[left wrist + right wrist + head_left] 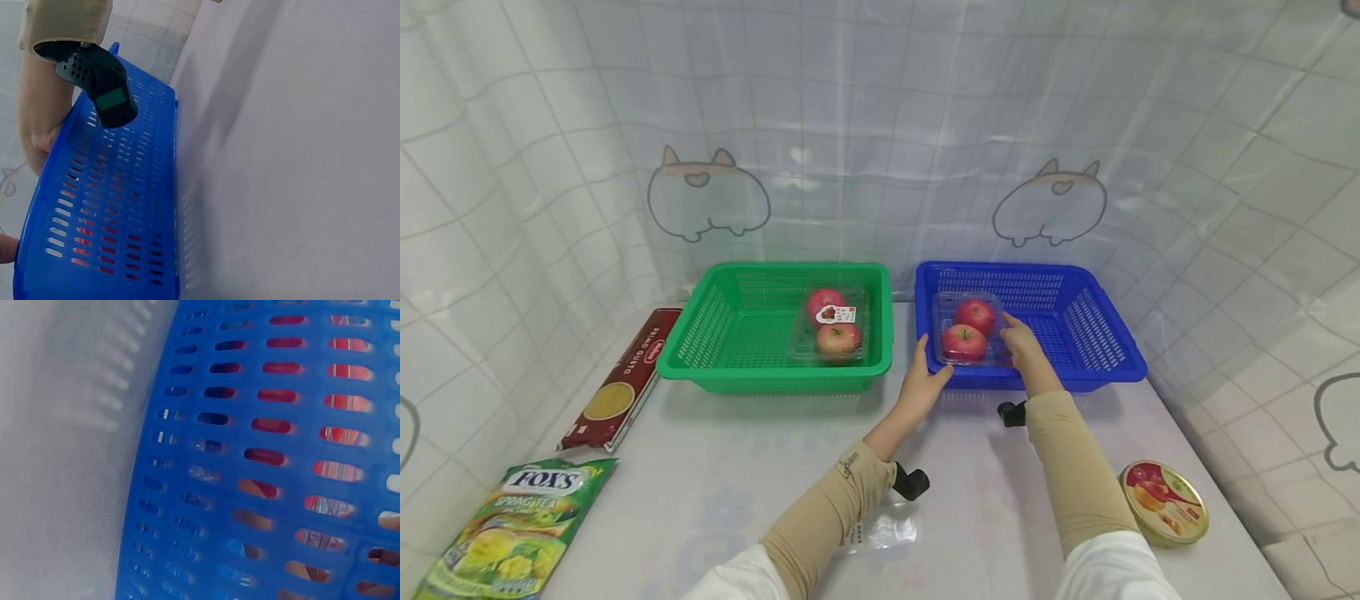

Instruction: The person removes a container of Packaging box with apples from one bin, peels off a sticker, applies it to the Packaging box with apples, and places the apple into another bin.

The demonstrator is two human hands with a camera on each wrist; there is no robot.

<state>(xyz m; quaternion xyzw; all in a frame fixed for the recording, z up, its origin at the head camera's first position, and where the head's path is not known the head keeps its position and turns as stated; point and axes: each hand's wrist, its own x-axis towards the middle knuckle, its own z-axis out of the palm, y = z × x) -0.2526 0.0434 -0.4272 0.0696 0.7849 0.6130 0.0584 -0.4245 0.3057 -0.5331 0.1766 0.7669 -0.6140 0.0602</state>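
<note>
In the head view, a clear plastic box (945, 310) with two red apples (964, 343) lies in the left part of the blue basket (1093, 337). My right hand (1022, 346) reaches over the front rim, its fingers at the box's right side. At the basket's near left corner is my left hand (922, 385), thumb and forefinger spread apart by the rim. The left wrist view shows one fingertip (7, 249) at the rim. Through the slots of the basket wall (300, 440), the right wrist view gives glimpses of red apple and fingers.
To the left stands a green basket (741, 382) holding another clear box of two apples (838, 338) with a label. A dark red pasta pack (625, 379) and a green Fox's bag (516, 533) lie farther left. A round tin (1165, 502) is at right; a clear packet (883, 529) lies under my left arm.
</note>
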